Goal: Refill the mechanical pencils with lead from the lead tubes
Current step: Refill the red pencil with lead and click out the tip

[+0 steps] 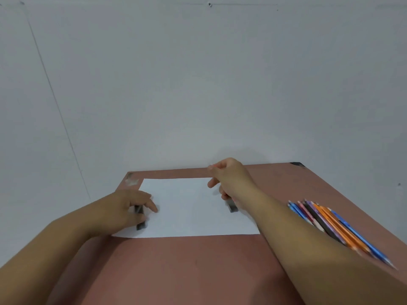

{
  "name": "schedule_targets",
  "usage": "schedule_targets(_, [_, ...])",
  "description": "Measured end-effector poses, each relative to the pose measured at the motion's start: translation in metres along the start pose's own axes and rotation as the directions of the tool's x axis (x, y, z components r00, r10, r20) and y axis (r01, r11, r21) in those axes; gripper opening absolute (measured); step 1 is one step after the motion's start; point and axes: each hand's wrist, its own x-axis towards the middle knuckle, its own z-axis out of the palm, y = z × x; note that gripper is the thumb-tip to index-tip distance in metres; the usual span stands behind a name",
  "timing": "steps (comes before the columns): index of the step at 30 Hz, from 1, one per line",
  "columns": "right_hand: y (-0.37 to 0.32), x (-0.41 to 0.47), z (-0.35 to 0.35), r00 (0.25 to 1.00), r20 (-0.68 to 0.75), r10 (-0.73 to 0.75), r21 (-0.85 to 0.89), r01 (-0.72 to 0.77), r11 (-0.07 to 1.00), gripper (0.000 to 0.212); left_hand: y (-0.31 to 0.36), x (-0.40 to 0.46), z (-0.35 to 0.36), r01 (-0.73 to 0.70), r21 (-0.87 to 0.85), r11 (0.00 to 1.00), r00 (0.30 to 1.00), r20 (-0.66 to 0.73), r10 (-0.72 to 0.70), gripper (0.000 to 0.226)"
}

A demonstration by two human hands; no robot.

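Note:
A white sheet of paper [187, 205] lies on the reddish-brown table [187, 267]. My left hand [125, 208] rests on the sheet's left part, its fingers curled round a dark lead tube [141, 225] whose end sticks out below the hand. My right hand [229, 177] is lifted over the sheet's far right corner, fingers curled, holding a second dark lead tube [233, 206] that pokes out under the wrist. Several mechanical pencils [330, 223] in blue, orange, pink and black lie in a bundle at the right, partly hidden by my right forearm.
A plain grey-white wall [198, 84] rises right behind the table's far edge. Tape patches mark the table's far left corner [131, 181] and far right corner [297, 165]. Bare table surface stretches in front of the paper.

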Motion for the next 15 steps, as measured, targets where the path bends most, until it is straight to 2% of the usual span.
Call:
schedule_targets(4, [-0.002,-0.019,-0.022,0.999,-0.001,-0.036,-0.128,0.036,0.991,0.010,0.023,0.007,0.015,-0.059,0.129,0.990,0.992,-0.102,0.072,0.029])
schedule_targets(7, [-0.001,-0.041,-0.050,0.995,-0.014,-0.095,-0.223,0.089,0.971,0.026,0.055,0.014,0.033,-0.112,0.146,0.983,0.981,-0.141,0.133,0.033])
schedule_targets(13, [0.023,-0.070,-0.114,0.963,-0.198,-0.183,-0.449,0.077,0.890,0.020,0.129,0.036,0.079,-0.317,0.153,0.936,0.929,-0.148,0.339,0.033])
schedule_targets(15, [0.032,-0.077,-0.133,0.953,-0.233,-0.196,-0.532,0.044,0.846,0.019,0.150,0.040,0.091,-0.366,0.161,0.916,0.912,-0.133,0.388,0.041])
